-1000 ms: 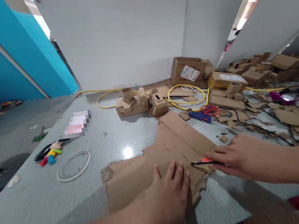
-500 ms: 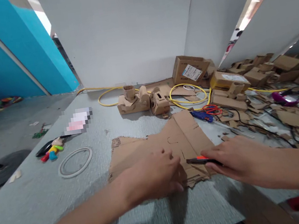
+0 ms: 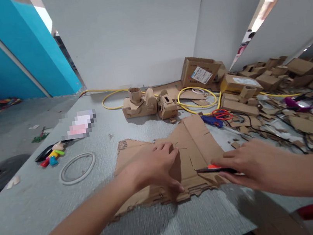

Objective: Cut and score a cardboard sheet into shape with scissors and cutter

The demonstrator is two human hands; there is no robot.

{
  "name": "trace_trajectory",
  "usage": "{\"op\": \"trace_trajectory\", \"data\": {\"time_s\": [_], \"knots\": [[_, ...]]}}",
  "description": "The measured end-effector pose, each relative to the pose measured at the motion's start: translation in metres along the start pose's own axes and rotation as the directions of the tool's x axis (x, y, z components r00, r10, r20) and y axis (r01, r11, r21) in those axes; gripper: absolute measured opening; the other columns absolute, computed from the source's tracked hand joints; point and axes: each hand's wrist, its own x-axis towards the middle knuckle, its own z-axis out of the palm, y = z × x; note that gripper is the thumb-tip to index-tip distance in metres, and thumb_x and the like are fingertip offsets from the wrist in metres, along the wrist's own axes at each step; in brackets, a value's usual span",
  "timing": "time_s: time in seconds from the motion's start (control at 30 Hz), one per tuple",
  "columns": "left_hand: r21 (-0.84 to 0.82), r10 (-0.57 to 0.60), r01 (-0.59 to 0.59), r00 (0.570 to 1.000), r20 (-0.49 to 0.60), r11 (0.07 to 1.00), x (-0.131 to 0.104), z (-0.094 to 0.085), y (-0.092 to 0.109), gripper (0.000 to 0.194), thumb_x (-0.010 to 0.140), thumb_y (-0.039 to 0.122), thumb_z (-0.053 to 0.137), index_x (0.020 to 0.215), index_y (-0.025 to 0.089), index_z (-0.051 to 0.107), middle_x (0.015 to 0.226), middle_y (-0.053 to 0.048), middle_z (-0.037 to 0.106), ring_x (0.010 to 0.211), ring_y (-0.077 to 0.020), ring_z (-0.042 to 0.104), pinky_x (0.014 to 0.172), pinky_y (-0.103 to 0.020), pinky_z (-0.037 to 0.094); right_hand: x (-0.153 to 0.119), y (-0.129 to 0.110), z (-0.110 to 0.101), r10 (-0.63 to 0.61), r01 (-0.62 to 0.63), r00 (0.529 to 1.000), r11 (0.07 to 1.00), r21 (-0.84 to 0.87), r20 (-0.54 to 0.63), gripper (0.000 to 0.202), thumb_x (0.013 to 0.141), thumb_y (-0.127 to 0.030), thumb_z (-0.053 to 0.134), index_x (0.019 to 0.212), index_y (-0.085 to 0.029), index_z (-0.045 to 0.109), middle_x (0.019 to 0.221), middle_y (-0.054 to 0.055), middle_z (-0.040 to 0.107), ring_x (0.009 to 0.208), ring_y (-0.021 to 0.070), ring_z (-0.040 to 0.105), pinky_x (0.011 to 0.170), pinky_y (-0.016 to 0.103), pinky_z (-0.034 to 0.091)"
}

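A torn-edged sheet of cardboard (image 3: 197, 133) lies flat on the grey table, with a few short dark lines on it. On its middle rests my left hand (image 3: 159, 164), thumb spread away from the fingers, holding nothing. My right hand (image 3: 248, 160) is closed around a utility knife (image 3: 211, 169) with a black and orange body. The knife points left, its tip at the lower end of a dark line on the sheet. Whether the blade is through the cardboard cannot be seen.
Behind the sheet stand cardboard models (image 3: 139, 106) and a labelled carton (image 3: 199, 71). A yellow hose (image 3: 199, 107) and blue glue gun (image 3: 212, 121) lie nearby. Cardboard scraps (image 3: 306, 124) cover the right side. A white ring (image 3: 77, 168) and colourful toy (image 3: 53, 156) are left.
My left hand has shifted up and slightly left on the cardboard, its thumb now spread wider. The utility knife stays near the same line, its tip slightly lower.
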Motion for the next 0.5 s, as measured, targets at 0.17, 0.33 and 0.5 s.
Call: {"op": "trace_trajectory", "data": {"time_s": [0.17, 0.33, 0.5], "knots": [[0.017, -0.001, 0.001, 1.000, -0.005, 1.000, 0.001, 0.000, 0.000, 0.101, 0.068, 0.078, 0.069, 0.144, 0.014, 0.050, 0.148, -0.021, 0.050, 0.134, -0.0384, 0.048, 0.107, -0.042, 0.038, 0.001, -0.002, 0.003, 0.111, -0.103, 0.990, 0.990, -0.094, 0.081, 0.028, 0.101, -0.032, 0.046, 0.096, -0.022, 0.071, 0.066, 0.002, 0.071, 0.051, 0.0156, 0.062, 0.049, 0.030, 0.020], [0.029, 0.002, -0.002, 1.000, -0.009, 1.000, 0.002, 0.001, 0.000, 0.101, 0.068, 0.076, 0.071, 0.146, 0.016, 0.049, 0.150, -0.019, 0.049, 0.136, -0.0372, 0.046, 0.107, -0.041, 0.038, 0.011, -0.003, 0.009, 0.200, -0.182, 0.971, 0.973, -0.140, 0.127, 0.034, 0.103, -0.035, 0.042, 0.093, -0.022, 0.072, 0.069, 0.005, 0.073, 0.050, 0.0179, 0.061, 0.047, 0.033, 0.018], [0.030, -0.001, 0.001, 1.000, -0.006, 1.000, 0.002, 0.003, -0.001, 0.105, 0.069, 0.076, 0.070, 0.151, 0.016, 0.043, 0.153, -0.020, 0.047, 0.143, -0.0380, 0.038, 0.109, -0.042, 0.036, 0.014, -0.002, 0.016, 0.181, -0.160, 0.973, 0.976, -0.144, 0.143, 0.037, 0.103, -0.037, 0.041, 0.091, -0.022, 0.073, 0.064, 0.004, 0.071, 0.045, 0.0161, 0.057, 0.046, 0.031, 0.017]]}}
